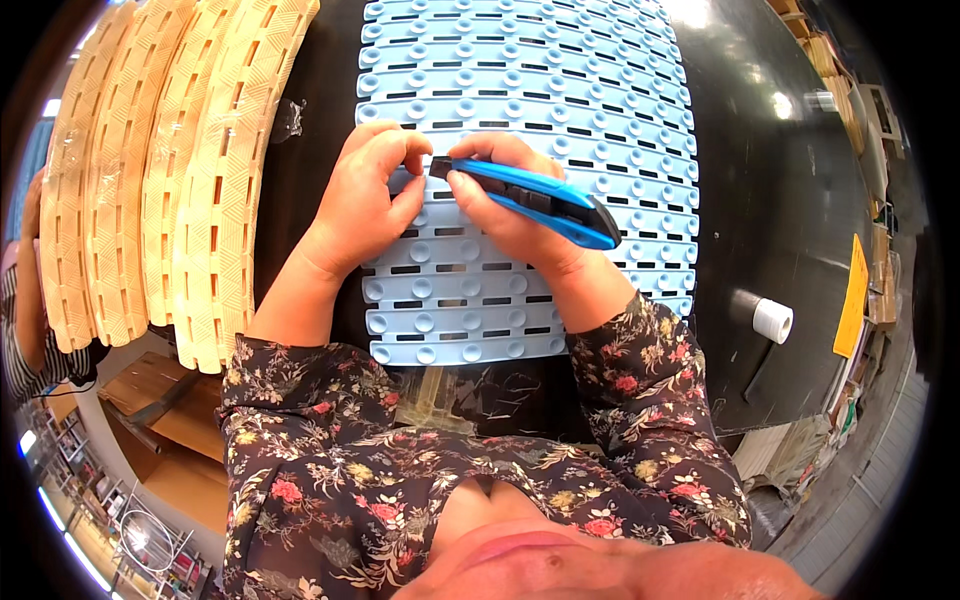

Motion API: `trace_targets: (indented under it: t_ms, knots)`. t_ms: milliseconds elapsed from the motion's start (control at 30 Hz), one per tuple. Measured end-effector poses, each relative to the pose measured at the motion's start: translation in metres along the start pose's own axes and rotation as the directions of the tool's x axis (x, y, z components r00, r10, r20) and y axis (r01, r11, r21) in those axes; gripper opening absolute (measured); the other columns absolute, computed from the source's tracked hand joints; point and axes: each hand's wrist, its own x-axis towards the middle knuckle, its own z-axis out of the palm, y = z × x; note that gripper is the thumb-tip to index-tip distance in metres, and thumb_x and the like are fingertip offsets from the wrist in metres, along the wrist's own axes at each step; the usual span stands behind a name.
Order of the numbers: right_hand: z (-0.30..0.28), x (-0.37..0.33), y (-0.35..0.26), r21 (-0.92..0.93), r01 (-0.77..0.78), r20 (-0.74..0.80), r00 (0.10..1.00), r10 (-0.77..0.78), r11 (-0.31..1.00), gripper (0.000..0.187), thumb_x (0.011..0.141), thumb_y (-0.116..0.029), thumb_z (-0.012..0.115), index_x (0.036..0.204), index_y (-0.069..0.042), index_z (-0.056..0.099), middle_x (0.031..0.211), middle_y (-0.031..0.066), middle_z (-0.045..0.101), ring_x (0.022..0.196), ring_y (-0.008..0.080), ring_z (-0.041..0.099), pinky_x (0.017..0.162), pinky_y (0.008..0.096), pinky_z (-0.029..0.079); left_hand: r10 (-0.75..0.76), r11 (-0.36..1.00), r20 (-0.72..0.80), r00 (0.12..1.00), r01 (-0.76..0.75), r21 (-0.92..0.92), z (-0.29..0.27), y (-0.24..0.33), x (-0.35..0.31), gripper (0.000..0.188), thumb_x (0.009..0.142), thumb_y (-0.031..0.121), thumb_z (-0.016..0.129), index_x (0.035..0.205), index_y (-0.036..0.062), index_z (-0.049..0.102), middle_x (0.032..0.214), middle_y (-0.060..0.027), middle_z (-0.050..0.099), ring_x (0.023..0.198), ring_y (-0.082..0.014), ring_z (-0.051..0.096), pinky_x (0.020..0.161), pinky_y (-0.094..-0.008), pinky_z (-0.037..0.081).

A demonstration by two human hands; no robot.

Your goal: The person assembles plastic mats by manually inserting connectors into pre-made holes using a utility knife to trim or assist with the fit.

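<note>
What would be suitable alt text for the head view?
A person's right hand holds a blue utility knife near their left hand, over a blue slotted mat with suction cups. Yellow mats lie at left on a dark table.

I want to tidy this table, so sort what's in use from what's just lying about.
Seemingly in use:
knife, in the right hand
blue mat, beneath the knife and left hand

Apparently just lying about:
beige mats
white roll
yellow sheet
clear scrap
</note>
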Motion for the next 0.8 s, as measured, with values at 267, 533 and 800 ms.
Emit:
trace_targets:
  t_ms: [267,533,800]
  knots:
    - [0.0003,0.0028,0.0003,0.012,0.0,0.045,0.999,0.0,1.0,0.023,0.087,-0.024,0.073,0.104,-0.009,0.071,0.089,0.0096,0.074,0.079,0.0249,0.073,0.074,0.0349,0.058,0.011,0.999,0.061,0.998,-0.014,0.04,-0.0025,-0.006,-0.0008,0.03,0.078,-0.003,0.069,0.107,0.0052,0.064,0.1,-0.0069,0.061,0.103,-0.0256,0.058,0.094,-0.0361,0.048]
    - [-0.003,0.0,0.0031,0.039,-0.051,0.023,0.998,0.05,0.998,0.022,0.087,-0.021,0.073,0.105,-0.009,0.071,0.089,0.0093,0.074,0.08,0.0231,0.073,0.074,0.0342,0.057,0.02,1.0,0.011,1.0,-0.02,0.003,0.0012,-0.0031,0.0,0.027,0.078,-0.002,0.069,0.102,0.0063,0.065,0.091,-0.0051,0.062,0.099,-0.0267,0.059,0.09,-0.037,0.048]
    - [0.0016,0.0008,-0.0068,-0.033,-0.021,0.018,1.0,0.021,0.999,0.018,0.086,-0.016,0.074,0.102,-0.009,0.072,0.083,0.009,0.073,0.074,0.0229,0.073,0.07,0.0335,0.057,0.007,1.0,-0.011,1.0,-0.007,-0.006,0.0007,0.0001,-0.0013,0.026,0.075,-0.002,0.068,0.099,0.0068,0.064,0.086,-0.0049,0.063,0.097,-0.0275,0.06,0.088,-0.0386,0.048]
